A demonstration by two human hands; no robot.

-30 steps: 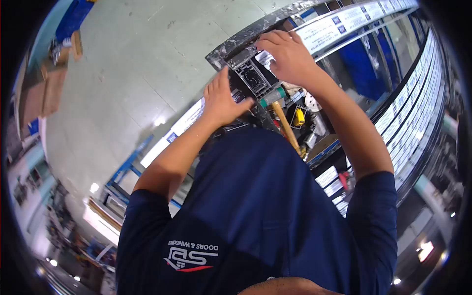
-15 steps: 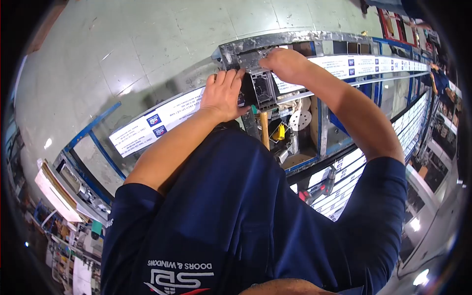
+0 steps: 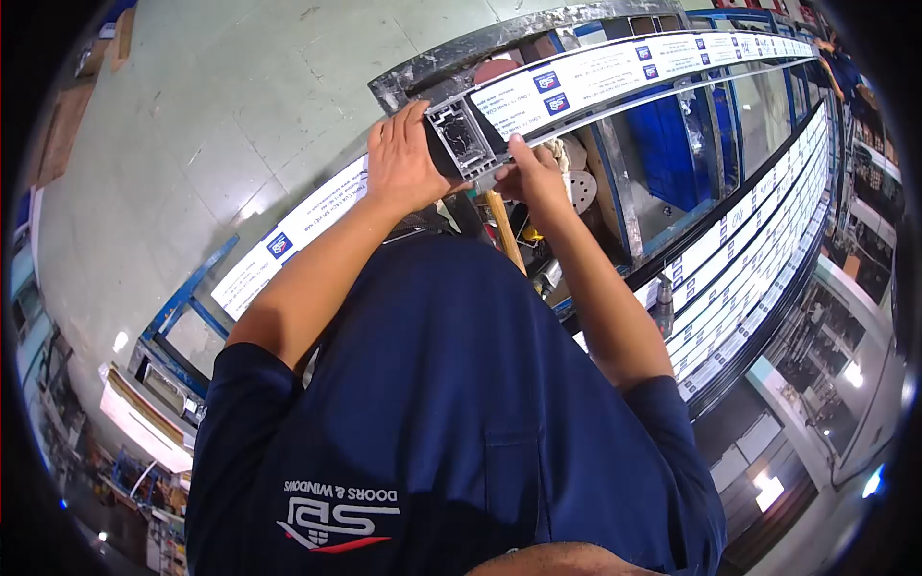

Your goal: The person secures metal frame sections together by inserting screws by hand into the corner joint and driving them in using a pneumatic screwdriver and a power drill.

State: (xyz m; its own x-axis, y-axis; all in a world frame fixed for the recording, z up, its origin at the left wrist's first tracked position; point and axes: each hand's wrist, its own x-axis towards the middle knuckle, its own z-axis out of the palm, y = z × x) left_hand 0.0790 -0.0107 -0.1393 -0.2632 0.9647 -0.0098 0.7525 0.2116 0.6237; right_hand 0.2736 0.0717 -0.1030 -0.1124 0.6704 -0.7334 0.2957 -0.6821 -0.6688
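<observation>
A long black profile with white printed film (image 3: 595, 79) reaches from the centre toward the upper right, its hollow cut end (image 3: 463, 137) facing left. A second film-covered profile (image 3: 317, 216) extends to the lower left. My left hand (image 3: 401, 158) wraps round the end of this left profile, right beside the cut end. With thumb and fingers my right hand (image 3: 531, 176) grips the near edge of the right profile, just right of its cut end. The undersides of both profiles are hidden.
Below the profiles, a wooden handle (image 3: 504, 230) and a perforated disc (image 3: 582, 190) lie in a tray. Blue metal frames (image 3: 187, 288) stand at the left. More film-covered profiles (image 3: 749, 250) are stacked at the right. Another person (image 3: 840, 72) is at the far upper right.
My right hand has come down from the far side to the near edge of the right profile. My left hand remains at the left profile's end. The camera view has shifted.
</observation>
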